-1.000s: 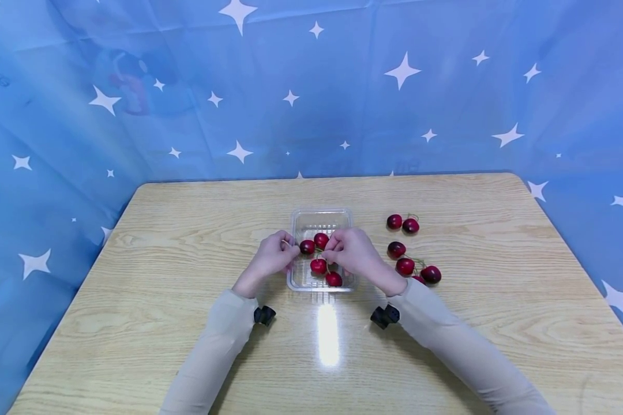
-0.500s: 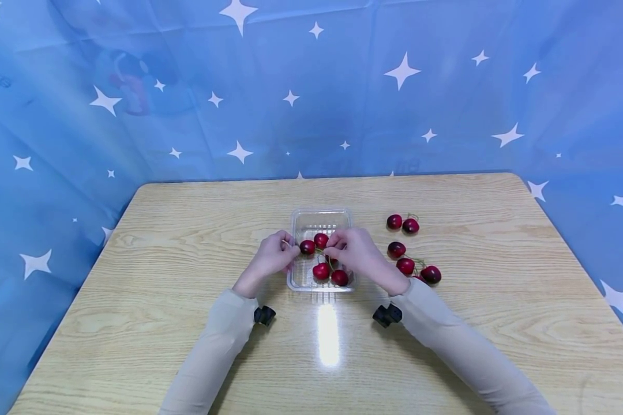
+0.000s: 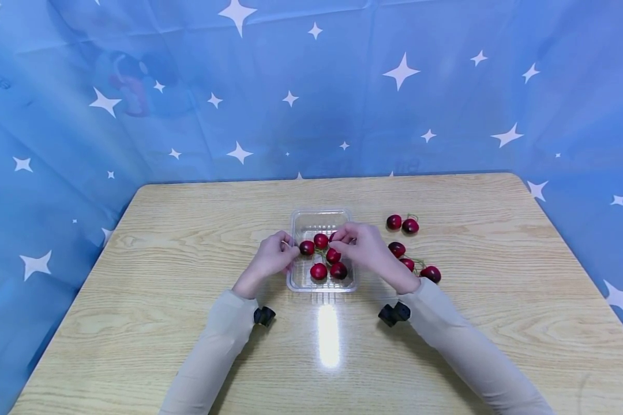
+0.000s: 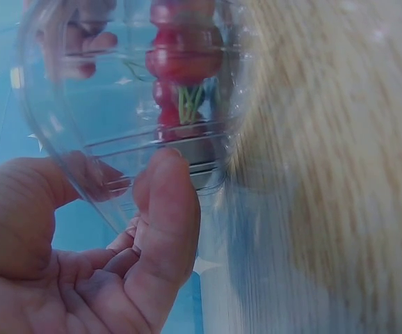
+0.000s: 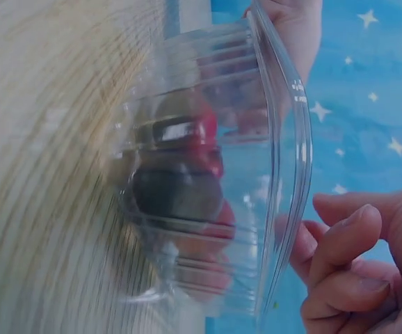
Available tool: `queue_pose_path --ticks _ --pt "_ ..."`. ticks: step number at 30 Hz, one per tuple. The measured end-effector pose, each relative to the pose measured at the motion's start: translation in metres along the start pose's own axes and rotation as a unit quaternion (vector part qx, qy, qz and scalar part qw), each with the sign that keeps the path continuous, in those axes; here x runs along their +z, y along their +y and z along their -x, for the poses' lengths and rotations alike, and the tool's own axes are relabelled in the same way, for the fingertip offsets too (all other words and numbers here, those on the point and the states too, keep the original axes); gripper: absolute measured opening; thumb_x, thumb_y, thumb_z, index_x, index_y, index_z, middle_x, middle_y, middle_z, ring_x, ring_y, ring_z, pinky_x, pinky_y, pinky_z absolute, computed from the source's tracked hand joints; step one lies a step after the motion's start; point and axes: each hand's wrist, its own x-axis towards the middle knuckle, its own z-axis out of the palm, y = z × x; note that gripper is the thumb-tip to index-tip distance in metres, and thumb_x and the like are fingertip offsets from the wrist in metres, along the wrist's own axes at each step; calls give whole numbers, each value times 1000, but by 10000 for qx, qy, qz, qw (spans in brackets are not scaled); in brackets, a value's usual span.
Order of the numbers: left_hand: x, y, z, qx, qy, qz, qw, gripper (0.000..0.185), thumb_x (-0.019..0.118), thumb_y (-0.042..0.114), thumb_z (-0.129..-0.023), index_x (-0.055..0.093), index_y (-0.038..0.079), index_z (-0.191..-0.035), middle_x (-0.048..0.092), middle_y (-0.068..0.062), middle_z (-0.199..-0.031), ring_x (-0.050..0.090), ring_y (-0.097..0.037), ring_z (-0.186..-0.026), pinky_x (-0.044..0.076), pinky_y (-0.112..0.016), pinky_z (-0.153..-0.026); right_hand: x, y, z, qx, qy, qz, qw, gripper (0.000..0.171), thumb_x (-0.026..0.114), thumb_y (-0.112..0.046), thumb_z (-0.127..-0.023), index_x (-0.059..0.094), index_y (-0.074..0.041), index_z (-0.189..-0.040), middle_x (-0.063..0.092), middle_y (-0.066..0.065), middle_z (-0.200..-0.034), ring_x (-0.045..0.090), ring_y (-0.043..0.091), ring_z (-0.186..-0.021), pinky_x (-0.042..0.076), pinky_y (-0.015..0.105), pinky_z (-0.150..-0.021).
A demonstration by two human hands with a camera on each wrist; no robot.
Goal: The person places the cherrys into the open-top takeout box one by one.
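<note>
A clear plastic tray sits mid-table with several red cherries in it. My left hand grips the tray's left rim, the wall pinched between thumb and fingers. The cherries show through the tray's wall. My right hand hovers over the tray's right side with its fingers curled, the tips by a cherry. In the right wrist view the curled fingers sit just outside the rim, and nothing shows between them.
Several loose cherries lie on the wooden table right of the tray, a pair farther back and others partly behind my right wrist. A blue star-printed cloth surrounds the table.
My right hand has drawn back up and to the right from the tray's inside. The two front cherries have shifted and another shows in the middle. The left hand has kept its hold.
</note>
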Motion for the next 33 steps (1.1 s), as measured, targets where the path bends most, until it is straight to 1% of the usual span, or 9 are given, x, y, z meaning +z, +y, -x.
queue_pose_path --ticks 8,11,17,22,25,30,33 --pt "0 0 0 -11 8 3 10000 8 53 4 -87 51 0 -93 54 -6 -59 53 -10 -45 55 -32 -50 -7 9 3 15 13 -361 9993 7 66 -9 -85 66 -3 -89 63 7 -74 54 18 -50 46 25 -43" --pt "0 0 0 -34 2 28 10000 8 53 4 -87 51 0 -93 54 -7 -60 53 -11 -45 55 -32 -50 -10 10 4 53 89 -406 9991 7 66 -9 -85 66 -3 -89 63 8 -75 53 16 -50 45 25 -43" --pt "0 0 0 -48 -1 118 9999 8 54 3 -87 51 -1 -93 55 -8 -62 54 -11 -46 56 -33 -51 -14 14 5 117 181 -604 9979 10 66 -10 -86 66 -1 -89 64 14 -75 48 12 -44 41 23 -40" --pt "0 0 1 -53 -14 144 9999 7 54 3 -87 51 0 -92 53 -5 -60 54 -11 -46 56 -33 -51 -18 20 5 57 192 -725 9972 12 66 -8 -85 66 3 -91 64 13 -75 46 10 -43 40 22 -39" --pt "0 0 1 -67 -29 140 9999 8 54 3 -87 51 0 -93 53 -5 -60 55 -11 -46 55 -33 -51 -20 21 6 33 206 -778 9968 11 66 -7 -85 65 3 -90 64 13 -75 46 11 -43 40 22 -39" --pt "0 0 2 -46 -44 127 9999 8 54 3 -87 51 -1 -94 54 -6 -61 55 -11 -46 55 -33 -51 -24 21 8 144 226 -887 9957 11 66 -9 -86 65 2 -88 65 15 -76 48 14 -44 40 22 -39" --pt "0 1 2 -14 -36 109 9999 8 54 3 -87 51 -1 -94 54 -5 -61 54 -11 -46 55 -33 -51 -26 21 9 165 230 -859 9959 12 66 -10 -86 64 2 -88 65 16 -76 48 14 -44 40 22 -39"
